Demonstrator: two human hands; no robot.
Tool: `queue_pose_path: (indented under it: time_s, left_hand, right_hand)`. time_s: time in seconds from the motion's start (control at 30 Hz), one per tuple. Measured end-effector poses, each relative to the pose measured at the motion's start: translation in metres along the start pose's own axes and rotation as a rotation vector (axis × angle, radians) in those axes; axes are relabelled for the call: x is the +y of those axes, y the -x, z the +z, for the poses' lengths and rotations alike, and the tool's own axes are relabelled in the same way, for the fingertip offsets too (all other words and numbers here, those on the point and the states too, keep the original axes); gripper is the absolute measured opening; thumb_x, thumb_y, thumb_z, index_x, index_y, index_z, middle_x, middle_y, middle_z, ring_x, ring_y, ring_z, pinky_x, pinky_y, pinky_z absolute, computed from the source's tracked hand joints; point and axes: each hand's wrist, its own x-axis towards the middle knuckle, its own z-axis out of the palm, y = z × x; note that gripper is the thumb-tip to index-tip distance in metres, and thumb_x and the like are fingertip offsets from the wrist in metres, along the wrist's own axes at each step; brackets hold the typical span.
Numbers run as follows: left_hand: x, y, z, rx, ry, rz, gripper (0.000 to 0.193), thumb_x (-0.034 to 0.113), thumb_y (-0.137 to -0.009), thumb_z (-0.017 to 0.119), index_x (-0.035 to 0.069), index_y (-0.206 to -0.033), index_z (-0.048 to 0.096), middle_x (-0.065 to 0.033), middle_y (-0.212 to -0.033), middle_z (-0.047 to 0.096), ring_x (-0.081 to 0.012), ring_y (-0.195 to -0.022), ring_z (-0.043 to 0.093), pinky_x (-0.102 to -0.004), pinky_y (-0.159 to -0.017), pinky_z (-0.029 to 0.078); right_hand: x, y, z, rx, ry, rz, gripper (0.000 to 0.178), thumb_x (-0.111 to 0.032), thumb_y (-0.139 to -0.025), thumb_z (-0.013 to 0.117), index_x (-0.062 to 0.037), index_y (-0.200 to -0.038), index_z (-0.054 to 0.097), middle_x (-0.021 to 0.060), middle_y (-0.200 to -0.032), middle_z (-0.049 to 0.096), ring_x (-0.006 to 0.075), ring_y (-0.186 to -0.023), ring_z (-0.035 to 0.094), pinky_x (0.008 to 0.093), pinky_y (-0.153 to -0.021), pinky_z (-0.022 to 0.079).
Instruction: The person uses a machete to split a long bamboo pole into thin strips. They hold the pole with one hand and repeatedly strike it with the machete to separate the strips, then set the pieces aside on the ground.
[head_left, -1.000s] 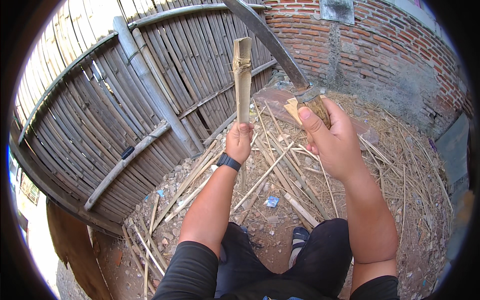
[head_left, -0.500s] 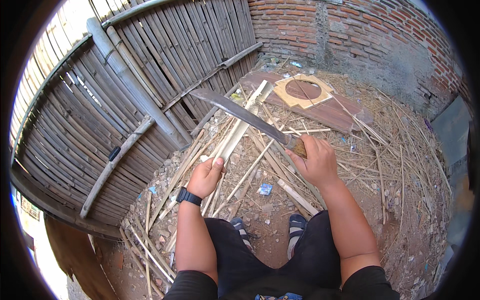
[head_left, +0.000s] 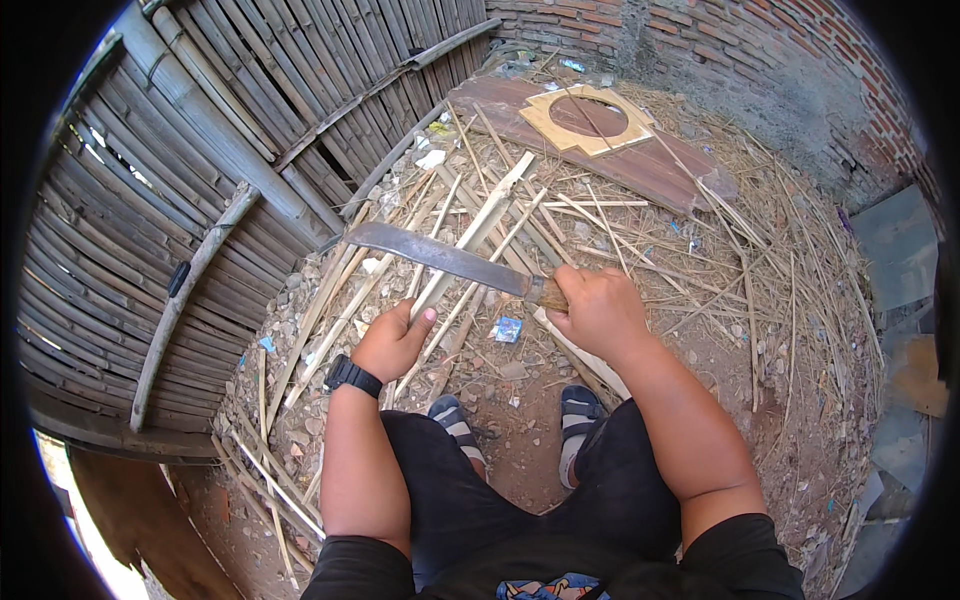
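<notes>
A machete [head_left: 440,256] with a dark, slightly curved blade and a wooden handle is in my right hand [head_left: 605,308], fingers wrapped round the grip. Its blade points left and lies across a pale split-bamboo strip [head_left: 490,215]; whether the edge touches the strip I cannot tell. My left hand [head_left: 393,343] grips the near end of that strip, thumb on top. The strip slants away to the upper right, its far end pale and ragged. A black watch [head_left: 352,375] is on my left wrist.
Loose bamboo strips [head_left: 330,300] and dry straw [head_left: 800,300] litter the ground. A brown board [head_left: 640,170] bears a yellowish frame [head_left: 540,115] with a round hole. A bamboo fence [head_left: 110,260] rises at left, a brick wall [head_left: 720,60] behind. A blue wrapper [head_left: 508,329] lies near my feet.
The machete blade has come down and nearer along the strip, toward my left hand. Both hands have shifted slightly left in the picture, and the view has tilted down.
</notes>
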Motion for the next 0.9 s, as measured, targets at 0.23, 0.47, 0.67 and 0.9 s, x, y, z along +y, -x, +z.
queue_pose_path:
  time_s: [0.23,0.47,0.67,0.9]
  left_hand:
    - [0.002,0.005,-0.001,-0.083,-0.006,-0.070,0.044,0.042,-0.099,0.053,-0.001,-0.093,0.060,-0.0127,-0.073,0.061,-0.0231,-0.069,0.056,-0.0383,-0.069,0.048]
    - [-0.003,0.003,-0.004,-0.178,0.065,-0.180,0.044,0.044,-0.097,0.055,0.001,-0.092,0.063,-0.0094,-0.071,0.062,-0.0212,-0.066,0.058,-0.0369,-0.067,0.048]
    - [-0.009,0.006,-0.003,-0.216,0.155,-0.163,0.038,0.043,-0.097,0.056,0.006,-0.091,0.059,0.0002,-0.067,0.055,-0.0092,-0.058,0.049,-0.0271,-0.053,0.043]
    - [-0.009,0.007,-0.006,-0.300,0.113,-0.219,0.038,0.043,-0.097,0.056,0.006,-0.094,0.059,0.0009,-0.066,0.053,-0.0088,-0.054,0.048,-0.0271,-0.049,0.043]
  right_hand:
    - [0.040,-0.015,0.004,0.001,-0.063,0.465,0.034,-0.024,-0.071,0.077,-0.0061,-0.089,0.054,0.0145,-0.076,0.066,0.0348,-0.076,0.067,0.0454,-0.068,0.052]
    - [0.025,-0.002,0.014,-0.019,-0.060,0.145,0.038,-0.027,-0.074,0.075,-0.0059,-0.102,0.059,0.0172,-0.082,0.068,0.0349,-0.081,0.067,0.0454,-0.069,0.052]
    - [0.036,-0.009,0.014,-0.046,-0.112,0.328,0.036,-0.026,-0.072,0.076,-0.0095,-0.099,0.059,0.0151,-0.080,0.068,0.0348,-0.077,0.067,0.0452,-0.070,0.053]
    - [0.020,-0.006,0.019,-0.144,-0.006,0.137,0.034,-0.026,-0.073,0.073,-0.0081,-0.099,0.062,0.0175,-0.079,0.067,0.0373,-0.077,0.066,0.0471,-0.069,0.052]
